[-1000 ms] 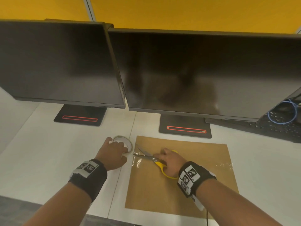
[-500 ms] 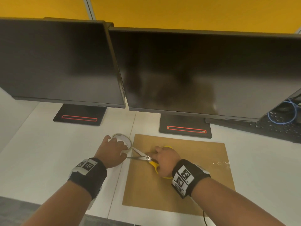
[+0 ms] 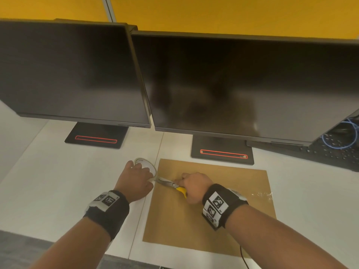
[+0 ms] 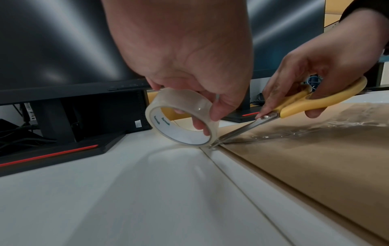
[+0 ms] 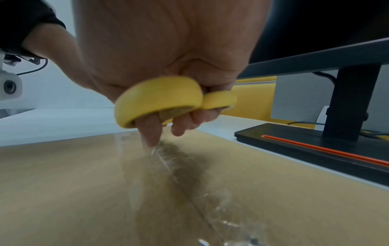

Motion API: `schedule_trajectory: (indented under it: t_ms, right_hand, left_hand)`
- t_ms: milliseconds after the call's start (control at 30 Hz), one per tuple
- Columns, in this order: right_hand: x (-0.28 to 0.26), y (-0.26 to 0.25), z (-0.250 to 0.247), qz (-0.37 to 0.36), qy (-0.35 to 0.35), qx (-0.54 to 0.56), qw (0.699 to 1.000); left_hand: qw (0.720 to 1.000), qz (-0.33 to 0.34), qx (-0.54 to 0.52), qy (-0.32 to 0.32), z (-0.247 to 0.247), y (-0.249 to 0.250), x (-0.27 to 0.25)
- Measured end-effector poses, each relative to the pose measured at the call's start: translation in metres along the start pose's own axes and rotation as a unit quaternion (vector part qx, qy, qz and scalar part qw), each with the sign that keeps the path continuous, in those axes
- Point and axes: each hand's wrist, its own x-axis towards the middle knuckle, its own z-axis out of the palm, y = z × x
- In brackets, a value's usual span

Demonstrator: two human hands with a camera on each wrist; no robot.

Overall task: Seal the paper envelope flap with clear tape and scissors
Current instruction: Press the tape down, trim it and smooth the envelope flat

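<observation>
Both hands are engaged at the envelope's left edge. The left hand [image 4: 185, 50] is curled round the tape roll [image 4: 182, 119], which is held tilted on the white table [image 3: 58, 181] just beside the brown paper envelope [image 3: 213, 210]. The right hand [image 3: 194, 186] is closed through the yellow loops of the scissors [image 4: 294, 106].

From the left wrist view the steel blades are seen nearly closed, their tips at the foot of the roll; from the head view this junction is partly hidden by the left hand. A glossy, wrinkled strip of clear tape [image 5: 168, 166] is seen laid across the matte envelope in both wrist views. In the right wrist view the blades are hidden behind the hand. Behind the envelope stand two dark monitors [image 3: 242, 84].
</observation>
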Motion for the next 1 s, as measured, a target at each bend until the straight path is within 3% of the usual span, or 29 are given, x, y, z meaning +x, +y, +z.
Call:
schedule_trajectory:
  t_ms: [300, 500, 667, 800, 1000]
  right_hand:
    - [-0.001, -0.002, 0.008, 0.003, -0.017, 0.029, 0.999]
    - [0.001, -0.001, 0.027, 0.004, -0.018, 0.068, 0.998]
    - [-0.004, 0.006, 0.053, 0.015, 0.063, 0.188, 0.98]
    - [-0.013, 0.019, 0.06, 0.041, 0.112, 0.229, 0.966]
    - [-0.032, 0.06, 0.059, 0.158, 0.202, 0.274, 0.927]
  left_hand:
    - [0.999, -0.026, -0.018, 0.028, 0.007, 0.005, -0.004]
    - [0.992, -0.07, -0.025, 0.106, 0.008, 0.001, -0.009]
    - [0.98, -0.115, -0.069, 0.147, 0.002, -0.002, -0.01]
    - [0.985, -0.081, -0.079, 0.13, 0.002, 0.015, -0.003]
    - [0.979, -0.028, -0.177, 0.095, -0.004, 0.058, 0.018]
